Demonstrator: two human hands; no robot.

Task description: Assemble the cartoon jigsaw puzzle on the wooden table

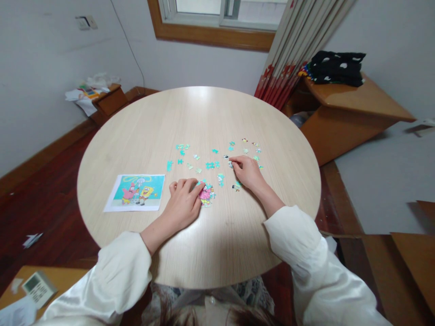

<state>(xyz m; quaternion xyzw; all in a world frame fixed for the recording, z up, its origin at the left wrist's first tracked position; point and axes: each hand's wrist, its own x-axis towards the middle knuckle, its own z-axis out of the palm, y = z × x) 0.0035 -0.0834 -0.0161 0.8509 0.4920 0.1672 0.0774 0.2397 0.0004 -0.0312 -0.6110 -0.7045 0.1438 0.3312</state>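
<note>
My left hand (183, 202) rests on the table, fingers apart and slightly bent. Its index fingertip touches the edge of a partly joined jigsaw section (205, 195) with a pink cartoon figure. To the right, my right hand (249, 172) is closed in a pinch at a small puzzle piece (230, 164), partly covered by the fingertips. A dark-marked piece (226, 157) lies just beyond those fingertips. Between the hands is a joined teal bit (220, 179). Near my right wrist lies another small cluster of pieces (235, 186).
Several loose teal pieces (210, 165) are scattered across the middle of the round table (136, 131). A printed reference picture (136, 193) lies at the left. Beyond the table stand a tilted wooden cabinet (360, 106) with black cloth (336, 68) and a curtain (292, 50).
</note>
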